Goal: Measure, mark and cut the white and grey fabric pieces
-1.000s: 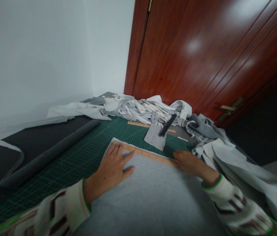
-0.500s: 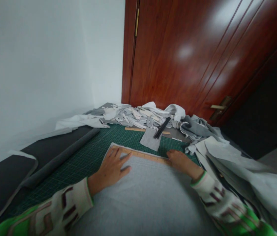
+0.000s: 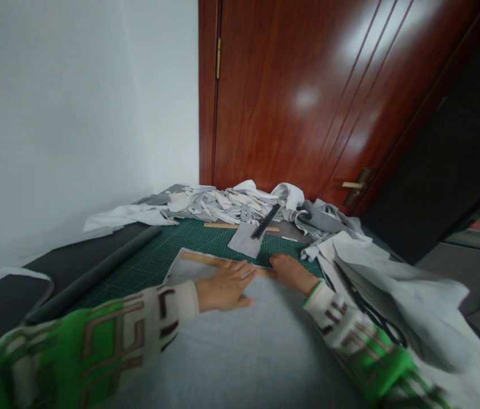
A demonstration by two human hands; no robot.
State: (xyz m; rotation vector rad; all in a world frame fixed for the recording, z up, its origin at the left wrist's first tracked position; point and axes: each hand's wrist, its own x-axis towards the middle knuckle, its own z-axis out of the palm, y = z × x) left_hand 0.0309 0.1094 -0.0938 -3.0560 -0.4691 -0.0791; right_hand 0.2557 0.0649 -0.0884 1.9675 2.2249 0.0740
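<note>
A large light grey cloth [image 3: 240, 352] lies spread in front of me over a green cutting mat [image 3: 137, 271]. Near its far edge rests a wooden ruler [image 3: 197, 258]. My left hand [image 3: 225, 287] lies flat with fingers stretched, pressing around the ruler's middle. At the ruler's right end my right hand [image 3: 293, 272] is closed, its fingers curled at the cloth's edge; whatever they hold, if anything, is hidden. Beyond the hands, a small grey cloth piece [image 3: 246, 241] bears black strips [image 3: 266, 221].
Fabric scraps [image 3: 222, 201] are heaped along the back, before a wooden door [image 3: 282, 113]. A second wooden strip [image 3: 218, 225] lies across the mat's far side. At left is a dark roll [image 3: 103, 270]. Black-handled scissors [image 3: 382, 322] lie among loose cloth [image 3: 410, 295] at right.
My left hand has slid right along the ruler, from its left end toward the middle. My right hand stays near the ruler's right end. The view has turned slightly right.
</note>
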